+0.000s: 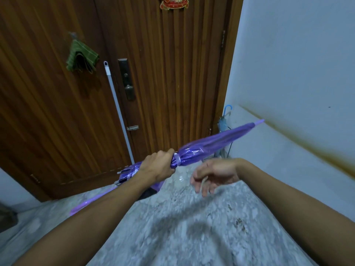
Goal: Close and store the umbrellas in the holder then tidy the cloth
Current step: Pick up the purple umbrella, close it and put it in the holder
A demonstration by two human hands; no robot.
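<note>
A closed purple umbrella (213, 142) lies slanted in the air, tip toward the right wall, handle down to the left. My left hand (158, 165) grips it around the middle, beside the wrapped strap. My right hand (213, 174) hangs just right of it, fingers loose and pointing down, holding nothing; it is blurred. A blue umbrella (223, 121) stands upright in the corner by the door, in a thin wire holder (229, 148). A green striped cloth (81, 56) hangs on a hook on the wooden door.
A grey mop or broom pole (119, 112) leans against the wooden door (172, 83) near its lock. A white wall (297, 73) with a brown stain runs along the right. The floor is speckled stone. A dark object sits at the far left edge.
</note>
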